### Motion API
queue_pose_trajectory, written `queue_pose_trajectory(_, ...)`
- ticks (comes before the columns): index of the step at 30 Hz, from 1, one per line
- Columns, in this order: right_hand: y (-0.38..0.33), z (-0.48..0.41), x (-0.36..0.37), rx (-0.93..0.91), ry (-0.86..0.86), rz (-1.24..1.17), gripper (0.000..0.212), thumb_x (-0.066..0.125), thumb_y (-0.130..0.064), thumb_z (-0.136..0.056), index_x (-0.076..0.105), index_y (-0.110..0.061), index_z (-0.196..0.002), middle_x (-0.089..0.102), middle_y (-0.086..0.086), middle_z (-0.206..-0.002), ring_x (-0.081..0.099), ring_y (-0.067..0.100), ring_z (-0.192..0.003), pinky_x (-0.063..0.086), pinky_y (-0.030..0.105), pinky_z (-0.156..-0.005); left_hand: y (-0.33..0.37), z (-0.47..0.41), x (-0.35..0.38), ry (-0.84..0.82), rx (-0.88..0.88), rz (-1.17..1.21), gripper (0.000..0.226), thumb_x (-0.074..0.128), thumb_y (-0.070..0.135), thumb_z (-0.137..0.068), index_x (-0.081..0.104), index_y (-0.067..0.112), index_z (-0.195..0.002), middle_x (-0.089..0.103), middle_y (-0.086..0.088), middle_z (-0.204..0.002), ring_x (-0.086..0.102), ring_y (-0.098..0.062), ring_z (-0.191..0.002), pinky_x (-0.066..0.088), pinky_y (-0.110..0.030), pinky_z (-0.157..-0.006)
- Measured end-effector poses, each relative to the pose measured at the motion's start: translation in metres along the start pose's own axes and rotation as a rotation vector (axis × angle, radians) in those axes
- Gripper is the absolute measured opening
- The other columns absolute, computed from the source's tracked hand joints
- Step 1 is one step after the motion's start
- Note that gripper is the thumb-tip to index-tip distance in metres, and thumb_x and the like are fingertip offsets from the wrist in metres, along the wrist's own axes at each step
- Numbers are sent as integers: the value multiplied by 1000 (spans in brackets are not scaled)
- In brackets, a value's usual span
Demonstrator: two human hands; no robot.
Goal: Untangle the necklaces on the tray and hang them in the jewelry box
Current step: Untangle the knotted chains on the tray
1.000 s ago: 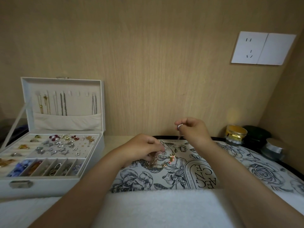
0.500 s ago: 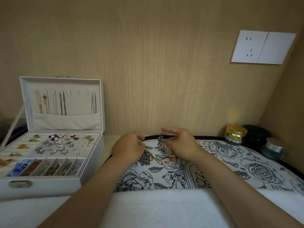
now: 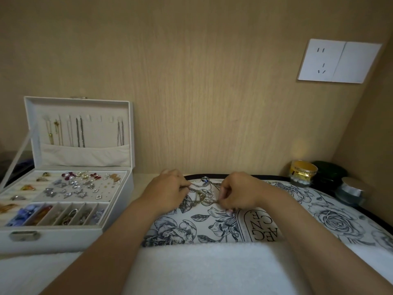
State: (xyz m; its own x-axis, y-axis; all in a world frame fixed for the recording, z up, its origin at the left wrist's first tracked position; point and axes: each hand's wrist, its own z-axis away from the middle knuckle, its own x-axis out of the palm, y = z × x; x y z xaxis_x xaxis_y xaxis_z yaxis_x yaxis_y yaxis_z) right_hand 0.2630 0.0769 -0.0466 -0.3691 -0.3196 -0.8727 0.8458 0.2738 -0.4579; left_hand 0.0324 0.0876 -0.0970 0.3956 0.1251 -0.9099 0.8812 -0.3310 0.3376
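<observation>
Both hands low over tray [image 3: 331, 220], near its far edge. left hand [image 3: 168, 191]: fingers curled, pinching strand of necklaces [image 3: 201, 195]. right hand [image 3: 239, 194]: pinching another strand. Tangle lies on tray between hands. ring [image 3: 204, 179] just beyond tangle, at far rim. box [image 3: 63, 237] at worktop's left edge, lid up, chains [image 3: 79, 133] hanging inside lid.

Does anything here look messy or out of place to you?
Only the knot of thin gold and silver necklaces, bunched in a heap on the black-rimmed floral tray between the left hand and right hand, whose fingers pinch it. A silver ring lies by the tray's far rim. The white jewelry box looks orderly.
</observation>
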Motion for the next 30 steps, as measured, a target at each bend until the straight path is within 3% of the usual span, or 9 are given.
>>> queue_pose_trajectory(4,1,0,-2,77,28,198,6,75,-29,-78,73,-23,-78,74,-12,-73,68,1,-73,56,26,-72,3,1,-1,-56,-11,-59,41,47,36,-102,52,29,-142,51,7,-129,37,-15,-124,36,-32,-104)
queue_pose_trajectory(7,-1,-3,4,34,74,212,7,70,-28,-79,68,-29,-86,73,-12,-76,65,-2,-67,50,23,-67,6,2,-4,-53,8,-50,45,51,30,-100,46,33,-145,51,6,-127,38,-15,-124,36,-34,-106)
queue_pose_trajectory(9,-2,-5,9,-18,118,147,11,69,-30,-82,67,-32,-93,72,-11,-79,63,-4,-60,47,21,-64,11,3,-7,-10,44,-14,35,54,25,-97,57,35,-131,55,10,-119,44,-12,-119,38,-32,-102)
queue_pose_trajectory(12,-4,-7,15,-76,152,32,5,72,-26,-86,74,-22,-88,74,-8,-79,66,4,-52,53,21,-56,22,6,-14,-38,101,10,7,65,35,-88,65,35,-95,60,15,-95,55,-5,-95,48,-30,-86)
queue_pose_trajectory(14,-4,-7,16,-79,149,-12,9,71,-21,-88,75,-15,-82,75,-4,-76,69,9,-51,57,25,-53,29,7,-18,-109,94,-7,13,72,43,-82,65,32,-85,63,15,-86,57,-2,-83,50,-27,-77)
queue_pose_trajectory(19,3,-7,12,-35,106,-19,11,65,-16,-87,74,-12,-83,74,-2,-74,71,9,-60,58,25,-61,30,6,-30,-319,-31,33,13,75,39,-83,68,29,-88,64,14,-83,60,-4,-76,50,-27,-72)
queue_pose_trajectory(23,6,-6,8,46,70,41,8,67,-19,-82,74,-17,-79,74,-7,-68,64,0,-60,49,19,-61,25,5,-42,-419,-83,14,10,78,33,-82,70,30,-87,62,16,-79,58,-2,-73,49,-22,-67)
queue_pose_trajectory(27,3,-5,7,28,134,179,8,68,-21,-77,69,-26,-84,70,-9,-79,62,1,-68,46,23,-62,22,5,-46,-434,-88,-20,11,77,33,-81,68,31,-86,59,18,-79,55,0,-73,42,-20,-63)
queue_pose_trajectory(30,-3,-5,10,-122,173,31,25,64,-11,-82,71,-30,-95,63,-5,-94,67,14,-74,57,27,-61,24,6,-38,-358,-50,19,13,77,36,-81,66,31,-86,62,15,-80,58,-3,-73,49,-25,-69)
